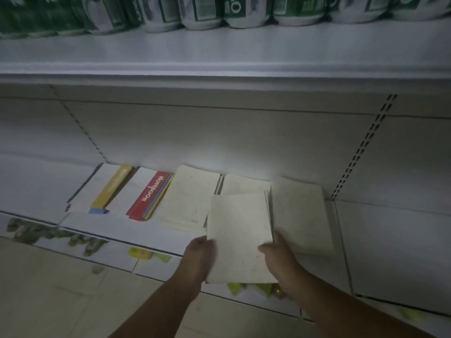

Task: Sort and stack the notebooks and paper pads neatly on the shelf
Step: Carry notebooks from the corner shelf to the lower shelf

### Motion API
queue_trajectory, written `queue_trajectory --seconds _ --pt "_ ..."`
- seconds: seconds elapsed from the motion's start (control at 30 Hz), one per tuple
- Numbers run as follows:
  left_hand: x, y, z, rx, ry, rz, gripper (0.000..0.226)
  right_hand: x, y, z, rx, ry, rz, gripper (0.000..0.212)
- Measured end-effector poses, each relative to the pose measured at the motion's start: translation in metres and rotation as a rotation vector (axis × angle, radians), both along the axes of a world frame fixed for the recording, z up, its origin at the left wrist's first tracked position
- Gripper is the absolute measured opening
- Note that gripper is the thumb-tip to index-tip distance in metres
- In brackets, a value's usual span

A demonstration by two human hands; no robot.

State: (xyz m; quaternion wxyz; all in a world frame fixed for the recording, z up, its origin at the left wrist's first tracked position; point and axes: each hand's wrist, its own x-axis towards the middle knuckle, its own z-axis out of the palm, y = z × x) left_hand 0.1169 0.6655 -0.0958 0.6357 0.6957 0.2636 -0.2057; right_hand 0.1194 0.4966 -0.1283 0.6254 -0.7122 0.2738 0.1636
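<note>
At shelf point(146, 230), left hand point(199, 258), right hand point(280, 261) hold pad point(240, 237)

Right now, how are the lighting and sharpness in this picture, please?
Head view: dim overall, darker toward the corners; a brighter patch lies on the back panel above the pads; green packages on the upper shelf are blurred; the red notebook has readable lettering.

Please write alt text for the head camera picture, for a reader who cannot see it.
The left hand and right hand hold a pale paper pad by its sides over a low white shelf. More pale pads, a red notebook and a yellow-edged notebook lie on it. Green and white packs stand on the shelf above.
</note>
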Motion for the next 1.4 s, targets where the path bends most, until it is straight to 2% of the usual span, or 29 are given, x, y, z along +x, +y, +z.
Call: queue_trajectory --seconds 0.1,0.17,0.27,0.37,0.5,0.57,0.6,0.7,0.8,0.9,1.03,1.13,1.23,1.3,1.4 --pt "0.035 0.01 -0.013 0.011 0.01 -0.016 0.025 0.026 0.014 -0.002 -0.035 0.023 -0.087 0.023" --pt "0.063 0.019 -0.028 0.083 -0.034 -0.044 0.024 0.043 0.023 -0.005 -0.107 0.023 -0.139 0.024" --pt "0.106 0.028 -0.045 0.1 -0.077 -0.1 0.017 0.067 0.034 -0.012 -0.279 0.034 -0.109 0.042" --pt "0.144 0.028 -0.056 0.107 -0.137 -0.196 0.02 0.091 0.039 -0.012 -0.327 0.053 -0.184 0.058" --pt "0.174 0.017 -0.068 0.203 -0.17 -0.303 0.019 0.11 0.034 0.0 -0.45 0.019 -0.169 0.041" --pt "0.176 0.012 -0.073 0.241 -0.139 -0.345 0.013 0.109 0.031 0.003 -0.641 0.058 -0.051 0.048" --pt "0.176 0.01 -0.076 0.253 -0.124 -0.332 0.017 0.107 0.032 0.006 -0.703 0.078 0.038 0.054" --pt "0.171 0.008 -0.072 0.325 -0.106 -0.313 0.01 0.093 0.029 0.015 -0.794 -0.011 0.314 0.061" --pt "0.164 0.007 -0.058 0.537 -0.162 -0.415 0.021 0.066 0.012 0.031 -0.894 -0.073 0.443 0.057" --pt "0.149 -0.014 -0.028 0.642 -0.364 -0.514 0.043 0.023 -0.031 0.048 -0.997 0.02 0.509 0.062" --pt "0.109 -0.093 0.025 0.771 -0.592 -1.029 0.053 -0.06 -0.11 0.085 -1.102 0.104 0.39 0.067" --pt "0.058 -0.166 0.067 0.9 -0.666 -1.25 0.069 -0.134 -0.169 0.117 -1.2 0.12 0.315 0.07" --pt "0.002 -0.241 0.118 0.857 -0.775 -1.362 0.057 -0.205 -0.23 0.151 -1.272 0.109 0.214 0.07" --pt "-0.035 -0.288 0.146 0.826 -0.93 -1.435 0.057 -0.25 -0.267 0.171 -1.301 0.113 0.132 0.07" --pt "-0.082 -0.346 0.168 0.728 -1.026 -1.505 0.058 -0.306 -0.309 0.191 -1.301 0.159 0.057 0.07"
